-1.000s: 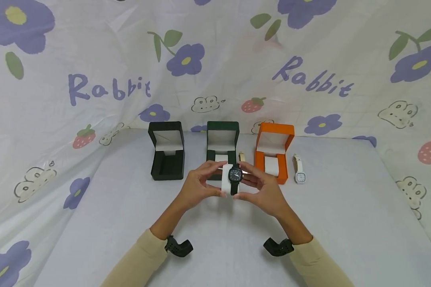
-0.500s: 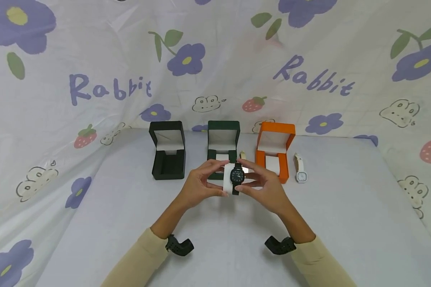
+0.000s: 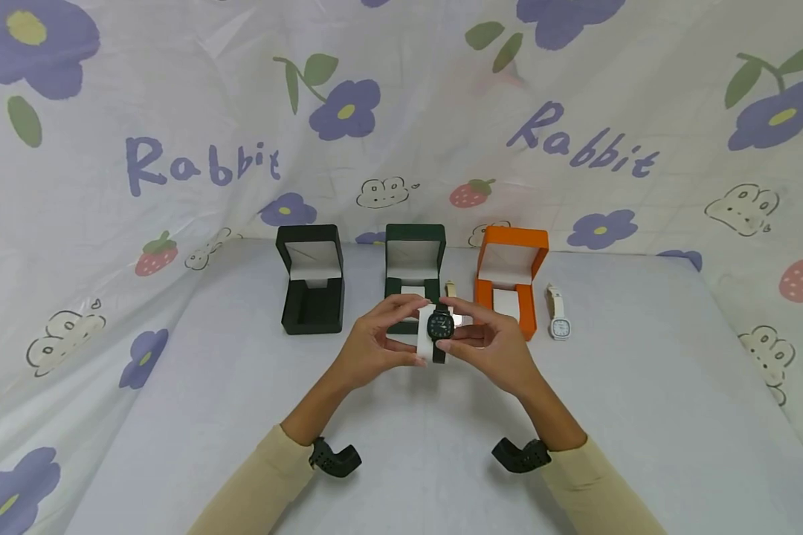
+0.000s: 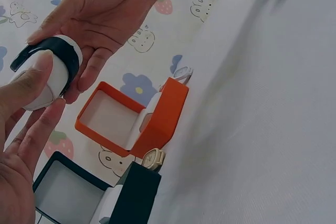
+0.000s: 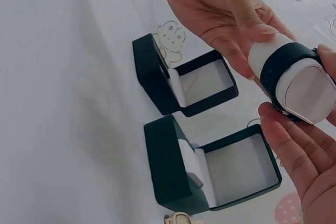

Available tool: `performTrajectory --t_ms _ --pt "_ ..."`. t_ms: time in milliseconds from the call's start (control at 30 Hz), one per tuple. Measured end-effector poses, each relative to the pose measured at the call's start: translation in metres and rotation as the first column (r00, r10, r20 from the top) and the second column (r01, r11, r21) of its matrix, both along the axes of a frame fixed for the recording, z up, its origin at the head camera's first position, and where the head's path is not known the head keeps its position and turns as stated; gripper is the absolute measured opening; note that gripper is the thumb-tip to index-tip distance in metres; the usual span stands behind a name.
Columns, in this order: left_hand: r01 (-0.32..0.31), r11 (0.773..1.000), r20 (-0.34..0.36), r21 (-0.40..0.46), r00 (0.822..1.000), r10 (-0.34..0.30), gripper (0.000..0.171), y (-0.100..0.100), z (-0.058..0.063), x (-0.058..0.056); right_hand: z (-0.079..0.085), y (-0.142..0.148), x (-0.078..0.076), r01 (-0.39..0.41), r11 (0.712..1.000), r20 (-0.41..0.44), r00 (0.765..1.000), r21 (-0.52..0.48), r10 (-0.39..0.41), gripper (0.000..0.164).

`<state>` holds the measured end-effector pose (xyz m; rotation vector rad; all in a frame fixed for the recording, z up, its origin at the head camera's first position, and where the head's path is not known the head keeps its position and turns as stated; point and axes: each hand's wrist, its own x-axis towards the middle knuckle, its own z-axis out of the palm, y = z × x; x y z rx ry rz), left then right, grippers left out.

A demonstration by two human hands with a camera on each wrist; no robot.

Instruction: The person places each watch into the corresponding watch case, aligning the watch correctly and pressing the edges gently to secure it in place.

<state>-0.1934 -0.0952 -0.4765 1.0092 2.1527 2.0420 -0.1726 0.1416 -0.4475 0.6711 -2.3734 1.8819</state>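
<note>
Your left hand [image 3: 378,342] pinches a rounded white cushion [image 3: 424,336] between thumb and fingers, while your right hand [image 3: 500,351] pinches the black, square-faced watch [image 3: 440,324] whose strap wraps around it, above the table [image 3: 401,475]. An open black box [image 3: 312,306], an open dark-green box [image 3: 415,233] and an open orange box [image 3: 514,238] stand beyond.

Left hand [image 3: 368,343] curled, right hand [image 3: 502,351] curled, forearms [image 3: 313,407] angled inward

Diffuse light (dimmer in wrist views) casts soft shadows [image 4: 223,74].
</note>
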Motion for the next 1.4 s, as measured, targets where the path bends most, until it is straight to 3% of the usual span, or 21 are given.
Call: performTrajectory --t_ms 300,1033,1400 --pt "-0.009 1.000 -0.024 0.008 1.000 0.009 0.084 0.000 0.000 0.001 -0.003 -0.003 0.002 -0.003 1.000 0.020 1.000 -0.016 0.004 0.059" --pt "-0.011 1.000 0.007 -0.002 1.000 0.011 0.082 0.000 -0.001 -0.001 -0.011 -0.007 -0.001 -0.101 0.974 0.011 0.994 -0.204 0.105 0.058" --pt "-0.053 0.998 -0.025 -0.017 0.998 0.053 0.080 0.000 0.000 0.000 -0.012 -0.008 0.001 -0.017 0.996 0.023 1.000 -0.084 0.019 0.070"
